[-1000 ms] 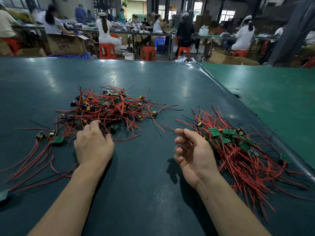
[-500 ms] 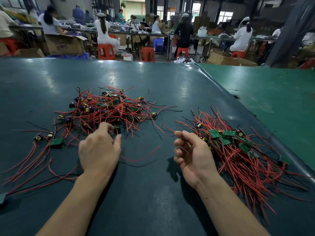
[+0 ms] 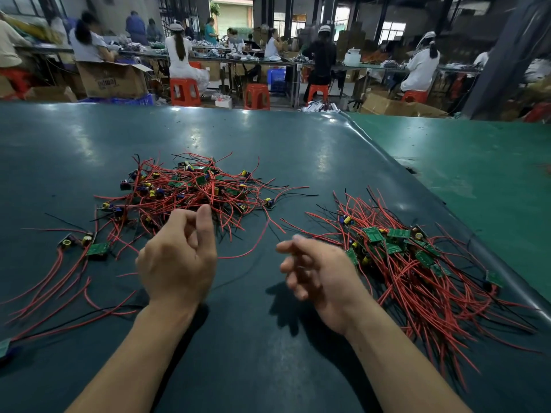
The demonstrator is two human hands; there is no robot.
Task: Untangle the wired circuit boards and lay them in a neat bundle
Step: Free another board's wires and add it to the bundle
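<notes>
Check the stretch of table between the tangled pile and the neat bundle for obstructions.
Nothing visible blocks it. Between the tangled pile and the neat bundle lie only bare table, one trailing red wire and the right hand.

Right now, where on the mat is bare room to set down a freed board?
Bare mat lies between the two forearms, and a wide strip beyond the tangled pile. Crowded: the neat bundle at right and the loose red wires at left.
</notes>
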